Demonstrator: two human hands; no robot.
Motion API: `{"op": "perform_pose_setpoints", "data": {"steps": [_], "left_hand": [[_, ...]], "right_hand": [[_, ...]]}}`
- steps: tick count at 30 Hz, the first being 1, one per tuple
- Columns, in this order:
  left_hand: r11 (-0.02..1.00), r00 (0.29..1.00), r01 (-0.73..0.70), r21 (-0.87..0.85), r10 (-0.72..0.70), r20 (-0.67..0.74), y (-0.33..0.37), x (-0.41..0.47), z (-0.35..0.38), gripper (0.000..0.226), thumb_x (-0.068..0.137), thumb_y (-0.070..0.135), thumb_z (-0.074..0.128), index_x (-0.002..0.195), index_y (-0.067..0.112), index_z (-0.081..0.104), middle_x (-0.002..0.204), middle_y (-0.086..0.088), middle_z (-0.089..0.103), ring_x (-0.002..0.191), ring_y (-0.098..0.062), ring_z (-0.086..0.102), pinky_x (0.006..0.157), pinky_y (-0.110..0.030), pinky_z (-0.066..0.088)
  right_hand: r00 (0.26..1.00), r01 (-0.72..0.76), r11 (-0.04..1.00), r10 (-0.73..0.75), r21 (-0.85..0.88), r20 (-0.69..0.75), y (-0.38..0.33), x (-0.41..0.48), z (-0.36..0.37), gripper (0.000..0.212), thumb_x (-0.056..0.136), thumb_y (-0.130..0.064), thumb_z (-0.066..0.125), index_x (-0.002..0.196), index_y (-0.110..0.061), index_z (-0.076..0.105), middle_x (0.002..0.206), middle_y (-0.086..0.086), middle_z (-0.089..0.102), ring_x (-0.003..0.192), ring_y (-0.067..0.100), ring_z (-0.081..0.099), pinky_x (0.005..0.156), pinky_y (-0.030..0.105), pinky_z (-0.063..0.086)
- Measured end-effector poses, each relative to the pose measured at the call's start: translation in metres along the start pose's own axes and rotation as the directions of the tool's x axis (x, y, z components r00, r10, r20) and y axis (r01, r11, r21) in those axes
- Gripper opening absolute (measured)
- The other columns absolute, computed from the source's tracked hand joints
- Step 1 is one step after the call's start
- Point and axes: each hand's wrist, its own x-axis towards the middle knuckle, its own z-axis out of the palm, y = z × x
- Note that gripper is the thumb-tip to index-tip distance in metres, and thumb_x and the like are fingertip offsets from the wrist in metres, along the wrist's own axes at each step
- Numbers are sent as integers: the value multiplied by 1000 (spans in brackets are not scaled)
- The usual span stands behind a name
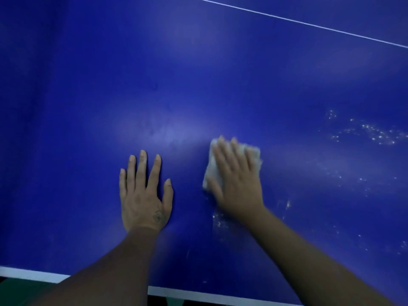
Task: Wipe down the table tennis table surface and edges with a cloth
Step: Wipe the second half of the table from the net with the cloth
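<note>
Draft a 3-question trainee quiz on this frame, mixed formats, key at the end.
1. True or false: the left hand lies flat on the table, holding nothing.
2. The cloth is: A) pressed under the right hand; B) bunched in the left hand; C) lying alone, untouched.
3. Fill in: the white specks lie mostly to the ____ of the cloth.
Key: 1 true; 2 A; 3 right.
</note>
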Motion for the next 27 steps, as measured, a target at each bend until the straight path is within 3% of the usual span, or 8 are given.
{"op": "perform_pose_setpoints", "data": {"steps": [5, 7, 10, 15, 17, 20, 24, 27], "left_hand": [[1000, 1000, -5, -9, 5, 0, -1, 0, 0, 65, 109, 46, 41, 170, 24, 32, 180, -4, 17, 168, -28, 9, 133, -58, 17], [1000, 1000, -2, -5, 2, -3, -1, 0, 1, 65, 110, 47, 40, 170, 24, 32, 180, -4, 17, 168, -28, 9, 133, -58, 16], [1000, 1000, -2, 3, 2, 1, -1, 0, 1, 65, 110, 47, 40, 170, 24, 31, 180, -4, 17, 168, -28, 8, 134, -57, 15], [1000, 1000, -1, 1, 1, -3, -2, 0, 2, 65, 110, 46, 41, 170, 24, 31, 180, -4, 16, 168, -28, 9, 134, -57, 15], [1000, 1000, -6, -8, 6, -11, -1, 0, 2, 64, 110, 46, 41, 170, 24, 32, 180, -4, 17, 168, -28, 9, 134, -57, 16], [1000, 1000, -5, -13, 5, -18, -2, 0, 1, 63, 110, 46, 41, 169, 24, 34, 180, -3, 17, 168, -28, 9, 134, -56, 15], [1000, 1000, -10, -11, 10, -13, -1, 0, 1, 63, 111, 45, 42, 169, 24, 33, 180, -4, 18, 168, -28, 10, 134, -56, 14], [1000, 1000, -1, 7, 1, -2, 0, -1, 0, 63, 111, 45, 39, 169, 24, 33, 180, -4, 17, 168, -28, 9, 134, -56, 15]], "right_hand": [[960, 252, 967, -253, 28, 118, -7, -30, -1, 77, 112, -59, 39, 174, -19, 17, 182, -1, 12, 168, 25, 9, 132, 61, 17], [985, 160, 987, -159, -1, 68, 11, 14, -8, 74, 112, -58, 35, 173, -18, 20, 181, 1, 16, 168, 25, 10, 133, 60, 15], [992, -126, 992, 126, -4, -9, 15, 49, -8, 73, 113, -56, 31, 173, -17, 18, 181, 1, 14, 169, 25, 7, 134, 57, 10], [958, 275, 959, -280, 72, 62, -27, -9, 8, 77, 112, -57, 40, 174, -17, 16, 182, 1, 11, 168, 27, 8, 132, 62, 16], [936, 344, 938, -346, 34, 66, -11, 13, 2, 76, 112, -57, 40, 173, -17, 19, 181, 3, 16, 168, 28, 12, 134, 59, 12], [992, 123, 992, -122, 33, -12, 30, 84, -13, 72, 112, -48, 43, 170, -9, 28, 176, 12, 29, 164, 37, 25, 132, 61, 16], [964, -259, 964, 262, 61, -43, 65, 147, -31, 72, 113, -55, 30, 172, -15, 22, 180, 4, 20, 167, 30, 13, 134, 56, 8], [973, -225, 974, 225, -4, -43, 26, 114, -19, 73, 112, -55, 30, 174, -17, 17, 181, 4, 14, 168, 30, 9, 134, 57, 7]]}}
